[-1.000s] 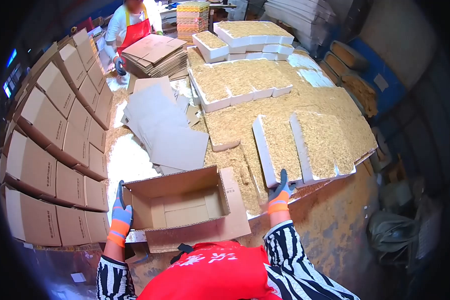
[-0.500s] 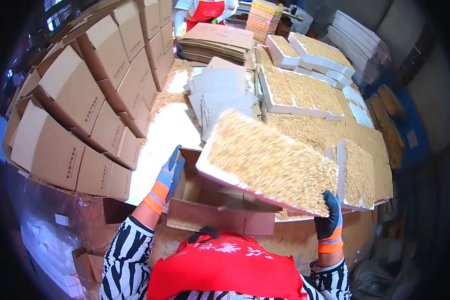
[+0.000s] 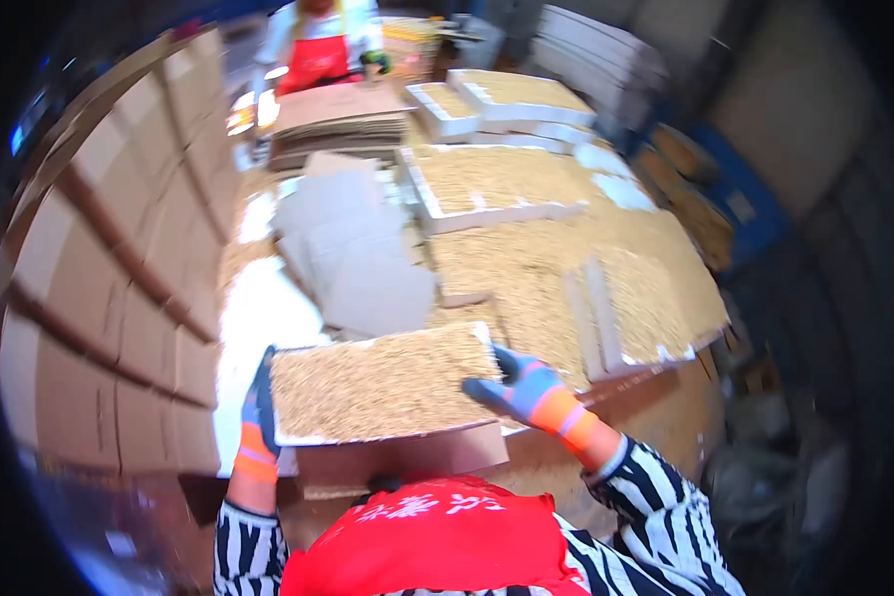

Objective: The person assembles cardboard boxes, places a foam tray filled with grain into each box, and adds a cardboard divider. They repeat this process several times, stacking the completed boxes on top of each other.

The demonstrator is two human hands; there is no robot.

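A shallow white tray, filled level with straw-coloured, grain-like material, lies over an open cardboard carton in front of me and hides most of it. My right hand, in a dark glove with an orange cuff, grips the tray's right end, thumb over the top. At the left end, where tray and carton meet, is my left hand, in the same kind of glove. It is closed against that edge; whether on tray or carton is hidden. Grey cardboard sheets lie just beyond the tray.
Cartons stand stacked along the left. More filled trays lie at back right, and a pile of flattened cardboard at the back. Across the table stands a person in a red apron. Loose grain-like material covers the table's right part.
The filled tray has moved left and down over the carton, from tilted to nearly level. My right hand came along with it. The view has shifted, and the person opposite appears more upright.
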